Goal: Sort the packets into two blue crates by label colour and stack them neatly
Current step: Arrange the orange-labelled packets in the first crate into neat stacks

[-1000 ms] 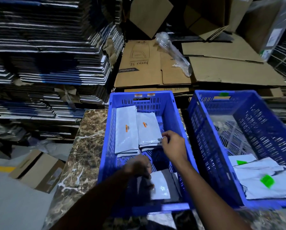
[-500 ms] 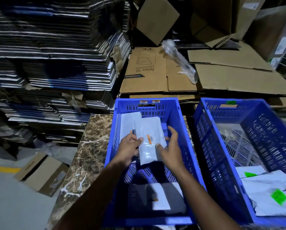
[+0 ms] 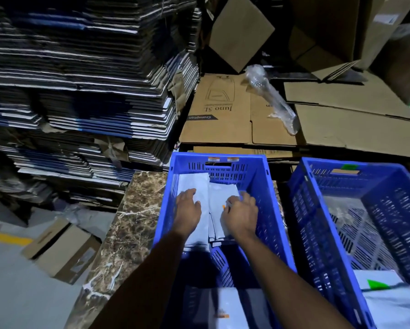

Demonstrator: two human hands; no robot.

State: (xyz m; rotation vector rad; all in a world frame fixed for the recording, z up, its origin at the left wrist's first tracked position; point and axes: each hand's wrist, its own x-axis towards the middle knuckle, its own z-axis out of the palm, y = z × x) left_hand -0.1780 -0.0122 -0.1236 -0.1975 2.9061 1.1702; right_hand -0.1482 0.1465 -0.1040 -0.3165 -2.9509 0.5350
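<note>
Packets with orange labels [image 3: 223, 205] lie in two side-by-side piles at the far end of the left crate [image 3: 268, 186], and we press our left hand [image 3: 188, 211] flat and open on one pile while our right hand [image 3: 242, 216] rests on the other, its fingers bent at the far edge; we cannot tell if they grip anything. One more orange-label packet [image 3: 227, 307] waits at the near end, so this crate is not finished. Green-label packets [image 3: 394, 302] lie loosely in the right crate [image 3: 318, 233] and, we think, need neat stacking.
</note>
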